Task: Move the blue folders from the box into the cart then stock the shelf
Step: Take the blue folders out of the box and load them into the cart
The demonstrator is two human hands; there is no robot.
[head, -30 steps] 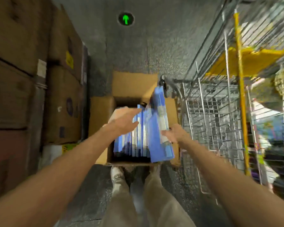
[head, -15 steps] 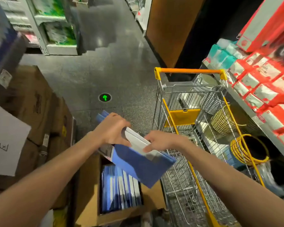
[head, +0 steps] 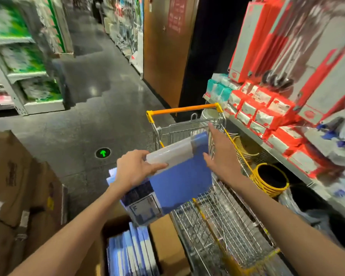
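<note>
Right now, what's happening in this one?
A person is moving stock. The left-hand grip holds a bundle of blue plastic folders in the air between the open brown cardboard box and the silver wire shopping cart, not yet set down. The right-hand grip is open at the bundle's right edge. More blue folders stand upright in the box.

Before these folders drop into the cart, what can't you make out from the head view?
Head view only:
- Count of held folders: the left hand covers their edges, and there is motion blur.
- How many folders in the box: the bottom edge cuts them off.
- Floor of the cart: partly behind the held folders, blurred.
- Whether the right hand touches them.
</note>
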